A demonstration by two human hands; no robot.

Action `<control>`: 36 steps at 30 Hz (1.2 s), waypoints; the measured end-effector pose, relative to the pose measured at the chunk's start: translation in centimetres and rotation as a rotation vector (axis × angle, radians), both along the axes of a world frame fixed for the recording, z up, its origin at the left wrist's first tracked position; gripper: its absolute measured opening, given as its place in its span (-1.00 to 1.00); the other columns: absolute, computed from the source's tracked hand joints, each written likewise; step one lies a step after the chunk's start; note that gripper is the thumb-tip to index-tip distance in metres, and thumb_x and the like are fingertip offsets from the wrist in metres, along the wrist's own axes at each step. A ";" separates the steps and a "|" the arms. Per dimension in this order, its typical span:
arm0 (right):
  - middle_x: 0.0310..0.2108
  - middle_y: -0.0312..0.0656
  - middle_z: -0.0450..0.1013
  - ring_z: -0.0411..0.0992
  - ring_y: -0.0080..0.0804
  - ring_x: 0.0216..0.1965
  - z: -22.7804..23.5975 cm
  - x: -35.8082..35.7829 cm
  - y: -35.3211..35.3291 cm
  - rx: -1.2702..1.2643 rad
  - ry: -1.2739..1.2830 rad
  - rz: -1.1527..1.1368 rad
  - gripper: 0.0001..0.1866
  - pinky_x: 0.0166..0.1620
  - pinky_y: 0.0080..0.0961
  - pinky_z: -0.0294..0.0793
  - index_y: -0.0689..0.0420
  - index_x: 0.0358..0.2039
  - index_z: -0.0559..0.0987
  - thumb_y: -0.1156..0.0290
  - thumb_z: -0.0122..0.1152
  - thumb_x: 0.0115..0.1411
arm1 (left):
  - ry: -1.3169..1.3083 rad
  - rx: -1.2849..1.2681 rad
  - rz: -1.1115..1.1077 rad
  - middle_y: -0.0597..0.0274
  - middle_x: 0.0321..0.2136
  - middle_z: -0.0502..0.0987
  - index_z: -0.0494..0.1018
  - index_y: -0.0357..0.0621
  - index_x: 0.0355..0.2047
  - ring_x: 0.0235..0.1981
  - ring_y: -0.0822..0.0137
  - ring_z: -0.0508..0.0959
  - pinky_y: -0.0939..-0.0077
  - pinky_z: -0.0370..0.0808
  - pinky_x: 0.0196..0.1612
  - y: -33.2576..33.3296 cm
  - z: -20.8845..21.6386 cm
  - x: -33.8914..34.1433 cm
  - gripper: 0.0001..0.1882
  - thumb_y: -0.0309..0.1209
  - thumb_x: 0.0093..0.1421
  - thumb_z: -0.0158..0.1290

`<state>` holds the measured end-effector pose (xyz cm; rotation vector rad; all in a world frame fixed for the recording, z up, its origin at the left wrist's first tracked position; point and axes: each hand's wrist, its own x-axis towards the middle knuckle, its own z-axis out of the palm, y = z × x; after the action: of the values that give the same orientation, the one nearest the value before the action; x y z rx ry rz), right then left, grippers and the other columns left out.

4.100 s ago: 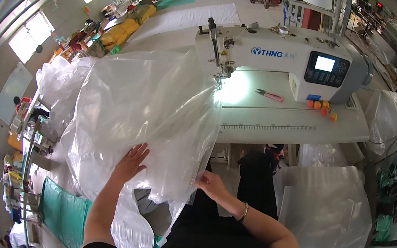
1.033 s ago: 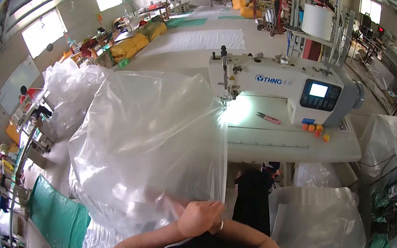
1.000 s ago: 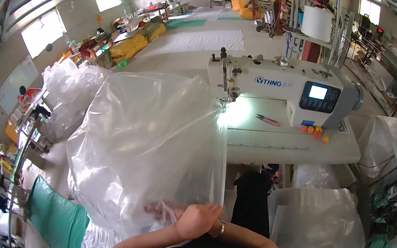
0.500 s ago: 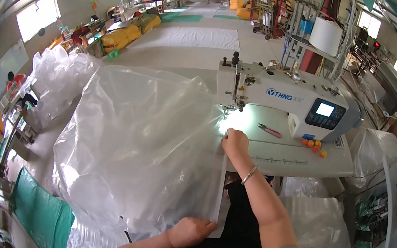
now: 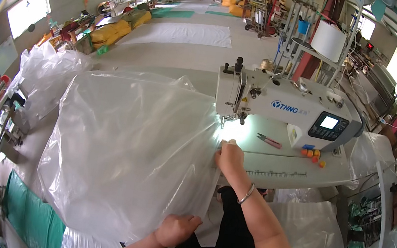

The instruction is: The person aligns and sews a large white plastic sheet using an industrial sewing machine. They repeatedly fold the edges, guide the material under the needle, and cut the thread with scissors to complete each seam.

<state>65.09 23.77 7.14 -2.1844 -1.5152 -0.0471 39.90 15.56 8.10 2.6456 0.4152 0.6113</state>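
Note:
A large sheet of clear plastic film (image 5: 125, 149) spreads over the left of the sewing table, its right edge running up to the needle area of a white sewing machine (image 5: 281, 102). Just in front of the lit needle, my right hand (image 5: 230, 156) is closed, pinching that edge. My left hand (image 5: 177, 229) is closed on the same edge lower down, close to my body. Between the two hands the edge is drawn fairly straight. The needle and presser foot are too small and bright to make out clearly.
Pink-handled thread snips (image 5: 269, 141) lie on the machine bed, left of several small orange-red balls (image 5: 315, 155). A big white thread cone (image 5: 328, 40) stands behind the machine. More crumpled film (image 5: 49, 77) is heaped at the left, and folded film (image 5: 307, 228) lies at my right.
The view has shifted slightly. My right hand has come a little nearer to me, and the edge between my hands now slants. Both hands keep their hold on the film.

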 end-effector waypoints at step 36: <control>-0.42 0.05 0.40 0.48 0.03 -0.47 -1.7 -0.9 -8.5 0.146 0.097 0.108 -0.91 -0.36 -0.14 0.48 0.24 -0.44 0.54 0.51 0.20 0.00 | 0.048 0.087 0.180 0.15 0.02 0.47 0.49 -0.14 -0.10 0.05 0.08 0.43 0.25 0.42 0.03 9.2 -0.9 13.9 -0.71 -0.45 0.14 0.01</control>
<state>64.14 15.30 5.42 -1.9596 -1.5238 -0.0160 53.76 24.75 7.16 2.7291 0.6611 0.6352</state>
